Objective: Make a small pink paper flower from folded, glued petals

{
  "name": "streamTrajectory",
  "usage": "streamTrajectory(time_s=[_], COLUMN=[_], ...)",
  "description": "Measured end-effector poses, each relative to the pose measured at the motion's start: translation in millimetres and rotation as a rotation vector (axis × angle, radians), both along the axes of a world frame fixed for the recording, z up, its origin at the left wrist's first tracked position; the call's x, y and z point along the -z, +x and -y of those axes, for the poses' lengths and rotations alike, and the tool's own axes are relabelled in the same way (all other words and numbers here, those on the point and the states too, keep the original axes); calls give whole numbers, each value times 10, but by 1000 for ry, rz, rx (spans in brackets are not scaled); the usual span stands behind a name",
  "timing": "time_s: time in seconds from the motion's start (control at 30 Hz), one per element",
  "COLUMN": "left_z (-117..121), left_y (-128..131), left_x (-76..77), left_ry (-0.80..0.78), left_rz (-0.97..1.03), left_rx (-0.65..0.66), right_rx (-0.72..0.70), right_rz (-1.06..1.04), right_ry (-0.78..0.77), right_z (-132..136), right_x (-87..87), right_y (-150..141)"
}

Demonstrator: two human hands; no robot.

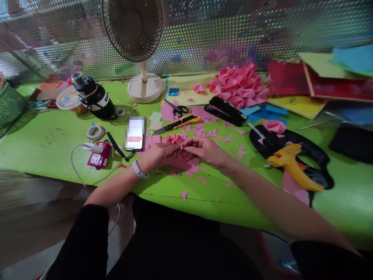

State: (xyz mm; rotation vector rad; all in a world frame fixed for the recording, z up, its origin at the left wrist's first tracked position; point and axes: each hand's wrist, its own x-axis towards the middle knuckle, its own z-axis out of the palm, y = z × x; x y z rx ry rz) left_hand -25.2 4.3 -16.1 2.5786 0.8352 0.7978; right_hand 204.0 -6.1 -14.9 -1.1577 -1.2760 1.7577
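My left hand [161, 154] and my right hand [204, 151] meet over the green table, both with fingers closed in a pinch. Between their fingertips is a small folded pink paper piece [176, 139], partly hidden by the fingers. Beneath them lies a flat pink sheet [186, 163], ringed by many small pink scraps [201, 180]. Just beyond the hands rest a yellow box cutter [183, 122] and black scissors [180, 110]. A black stapler [227, 111] lies further right, in front of a heap of folded pink paper pieces [237, 87].
A yellow glue gun [294, 165] lies on a black holder at right. To the left are a lit phone [135, 134], a tape roll [95, 132], a purple power socket [100, 155] with a cable, and a black bottle [94, 97]. A fan [145, 87] stands behind.
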Motion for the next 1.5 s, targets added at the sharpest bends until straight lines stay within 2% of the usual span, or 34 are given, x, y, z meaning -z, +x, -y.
streamTrajectory(time_s=[0.13,0.4,0.5,0.6,0.77,1.0,1.23,1.33,1.5], left_z=[-2,30,54,59,44,58,61,44,23], left_y=[6,38,56,60,51,92,122,128,122], left_x=[15,-48,-92,-137,-127,-31,4,24,10], left_ry=[-41,-46,-185,-326,-414,-673,-741,-799,-1029], left_rz=[-24,40,218,355,356,536,568,603,689], left_rx=[-18,-31,-72,-40,33,23,30,-6,-46], right_rx=[-12,13,7,23,65,95,94,80,87], right_rz=[-44,-67,-107,-127,-138,-140,-79,-45,36], right_ry=[-52,-2,-63,-103,-122,-108,-37,6,104], right_z=[1,-2,-16,-22,-18,-11,-13,-5,18], right_x=[-22,-14,-29,-94,-182,-169,-95,-82,-147], right_y=[-18,-17,-6,-6,-13,-39,-32,-16,-21])
